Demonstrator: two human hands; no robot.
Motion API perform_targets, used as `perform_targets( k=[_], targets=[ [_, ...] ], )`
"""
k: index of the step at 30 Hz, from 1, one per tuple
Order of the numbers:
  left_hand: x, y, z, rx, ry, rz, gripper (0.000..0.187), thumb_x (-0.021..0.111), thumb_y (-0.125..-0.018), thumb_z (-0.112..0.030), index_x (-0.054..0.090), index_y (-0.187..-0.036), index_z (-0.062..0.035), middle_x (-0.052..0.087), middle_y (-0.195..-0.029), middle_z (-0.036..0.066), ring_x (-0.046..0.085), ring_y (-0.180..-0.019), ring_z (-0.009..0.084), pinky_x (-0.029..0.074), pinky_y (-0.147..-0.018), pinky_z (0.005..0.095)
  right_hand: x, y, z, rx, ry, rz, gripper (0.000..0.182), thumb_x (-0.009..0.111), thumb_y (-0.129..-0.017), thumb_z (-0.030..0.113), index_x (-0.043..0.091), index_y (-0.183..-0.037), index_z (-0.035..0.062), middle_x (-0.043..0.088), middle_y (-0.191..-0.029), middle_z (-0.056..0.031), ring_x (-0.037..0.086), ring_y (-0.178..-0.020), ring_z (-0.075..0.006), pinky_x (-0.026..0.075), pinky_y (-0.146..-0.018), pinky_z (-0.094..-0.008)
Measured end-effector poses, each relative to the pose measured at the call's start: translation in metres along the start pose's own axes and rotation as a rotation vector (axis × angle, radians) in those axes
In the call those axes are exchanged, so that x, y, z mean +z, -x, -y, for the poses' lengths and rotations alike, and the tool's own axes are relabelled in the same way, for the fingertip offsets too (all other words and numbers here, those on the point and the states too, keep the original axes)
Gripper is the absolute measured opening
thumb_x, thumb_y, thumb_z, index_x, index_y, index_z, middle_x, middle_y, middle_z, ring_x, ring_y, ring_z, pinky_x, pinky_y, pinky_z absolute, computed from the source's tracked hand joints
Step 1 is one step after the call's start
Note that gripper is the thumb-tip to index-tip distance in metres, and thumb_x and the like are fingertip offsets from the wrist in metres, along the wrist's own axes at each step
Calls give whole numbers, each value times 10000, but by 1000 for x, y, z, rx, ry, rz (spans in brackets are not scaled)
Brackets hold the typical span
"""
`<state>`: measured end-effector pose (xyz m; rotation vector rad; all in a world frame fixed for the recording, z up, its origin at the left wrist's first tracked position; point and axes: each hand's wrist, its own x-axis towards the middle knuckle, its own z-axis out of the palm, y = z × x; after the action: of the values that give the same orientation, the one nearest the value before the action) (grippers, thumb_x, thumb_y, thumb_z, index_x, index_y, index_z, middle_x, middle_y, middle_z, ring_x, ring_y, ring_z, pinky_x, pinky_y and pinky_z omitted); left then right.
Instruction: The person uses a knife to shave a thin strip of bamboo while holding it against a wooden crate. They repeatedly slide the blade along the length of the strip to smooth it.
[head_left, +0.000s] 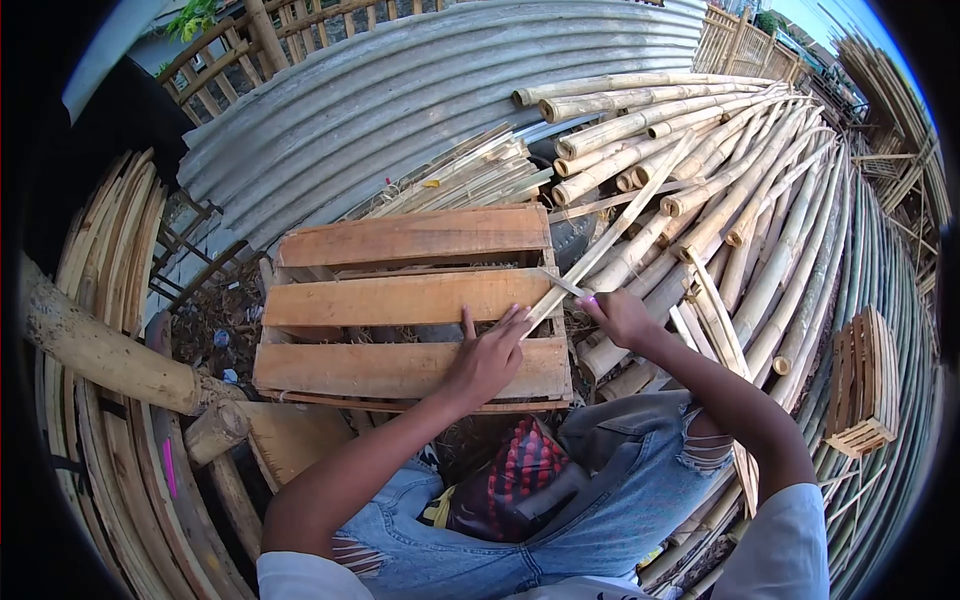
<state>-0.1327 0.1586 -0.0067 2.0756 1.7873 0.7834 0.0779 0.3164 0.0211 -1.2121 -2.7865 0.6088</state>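
Note:
A long split bamboo strip slants from the crate's right edge up over the bamboo poles. My left hand rests on the slatted wooden crate, its fingers closed at the strip's near end and its thumb out over the slats. In my right hand is a knife, its handle mostly hidden by the fingers. The knife's blade points up and left, lying across the strip just beyond my left fingertips.
Bamboo poles lie stacked to the right, with a small wooden crate on them. Corrugated metal sheeting stands behind. At left are a thick bamboo pole and wooden strips. Thin strips lie behind the crate.

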Motion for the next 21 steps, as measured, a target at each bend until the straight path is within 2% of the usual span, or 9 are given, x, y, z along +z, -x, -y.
perform_targets(
  k=[2, 4, 6, 7, 8, 12, 17, 18, 21],
  targets=[
    [-4, -2, -2, 11, -17, 1, 366, 411, -912, -102, 491, -1258, -14, 441, -1390, 122, 361, -1334, 230, 30, -1035, 704, 15, 1, 10, -106, -35, -50, 607, 372, -948, 496, 593, -733, -27, 573, -654, -267, 573, -684, -452, 449, -673, -517],
    [-3, 4, -5, 13, -37, 7, 365, 412, -911, -100, 492, -1256, -12, 444, -1387, 125, 362, -1333, 231, 26, -1038, 700, 21, -28, -64, -174, 108, -173, 339, 426, -952, 182, 496, -1240, 19, 508, -634, -242, 510, -556, -401, 398, -510, -485],
    [-4, 1, -6, 8, -54, 0, 363, 411, -911, -96, 492, -1252, -6, 447, -1384, 129, 360, -1335, 234, 23, -1039, 698, -2, -46, -137, 4, 272, -309, 467, 424, -928, 100, 354, -1388, 64, 495, -651, -225, 493, -524, -367, 381, -469, -473],
    [-3, 1, -5, 16, -47, -11, 361, 412, -908, -88, 493, -1249, -2, 451, -1380, 129, 363, -1333, 233, 24, -1040, 698, -2, -45, -126, 54, 162, -355, 329, 374, -944, 312, 458, -1022, 4, 520, -627, -254, 534, -588, -413, 408, -537, -496],
    [-3, 0, -4, 17, -47, -17, 361, 412, -908, -88, 493, -1249, -2, 451, -1380, 129, 363, -1333, 233, 24, -1040, 698, 3, -41, -109, 109, 52, -397, 698, 323, -960, 524, 563, -657, -57, 546, -603, -283, 575, -653, -460, 436, -605, -519],
    [-1, -2, -3, 47, -82, -9, 364, 419, -902, -93, 498, -1248, -9, 450, -1384, 114, 361, -1335, 220, 44, -1036, 708, -4, -13, 0, -13, 104, -80, 651, 359, -942, 528, 594, -650, -4, 575, -623, -267, 582, -643, -442, 459, -650, -510],
    [-7, -1, -4, 56, -95, -11, 349, 422, -896, -75, 519, -1225, -11, 462, -1372, 124, 373, -1327, 230, 37, -1041, 698, -33, -30, -108, 336, 196, -396, 656, 334, -957, 507, 614, -680, -17, 607, -659, -235, 610, -639, -402, 480, -553, -494],
    [-7, -2, -3, 81, -111, -11, 348, 424, -896, -75, 518, -1225, -12, 467, -1367, 126, 377, -1324, 232, 40, -1041, 699, -25, -25, -115, -10, 369, -569, 652, 333, -966, 479, 613, -672, -30, 597, -665, -259, 601, -645, -421, 468, -534, -495],
    [-1, -1, -2, 69, -78, -21, 347, 429, -896, -77, 517, -1225, -11, 472, -1362, 129, 383, -1321, 235, 42, -1040, 699, -22, -10, -56, 271, 33, -254, 631, 337, -962, 474, 606, -683, -25, 560, -647, -287, 581, -675, -458, 453, -603, -517]
  ],
)
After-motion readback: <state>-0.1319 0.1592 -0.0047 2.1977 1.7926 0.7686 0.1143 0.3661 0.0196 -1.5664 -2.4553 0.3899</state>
